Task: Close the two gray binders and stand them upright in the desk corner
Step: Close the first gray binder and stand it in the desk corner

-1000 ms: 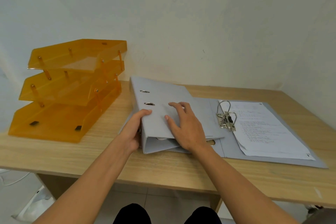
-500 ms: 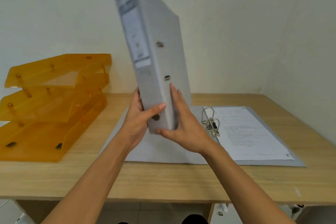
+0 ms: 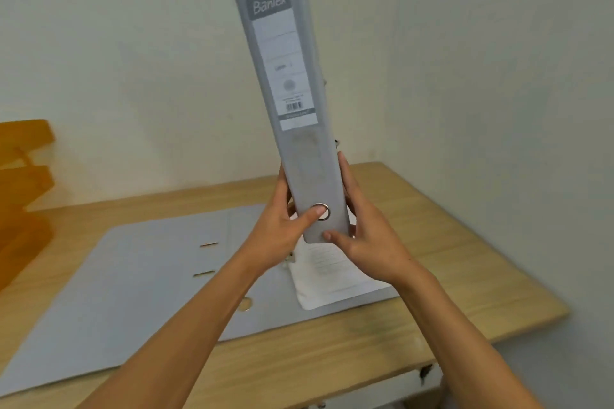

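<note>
A closed gray binder (image 3: 285, 76) is held upright in the air above the desk, its labelled spine facing me and leaning slightly left at the top. My left hand (image 3: 282, 229) grips its lower left side, thumb on the spine's metal ring. My right hand (image 3: 365, 236) clasps its lower right side. Below them the second gray binder (image 3: 133, 276) lies open and flat on the desk, with a stack of white papers (image 3: 332, 276) on its right half. Its ring mechanism is hidden behind my hands.
The wooden desk (image 3: 432, 259) meets two white walls at the far right corner (image 3: 382, 164). An orange stacked paper tray (image 3: 23, 183) stands at the left edge of view. The desk's right edge runs diagonally at the right.
I lifted the closed binder off the open one and turned it upright, so the spine now faces me. It moved to the right, and my view swung right toward the corner.
</note>
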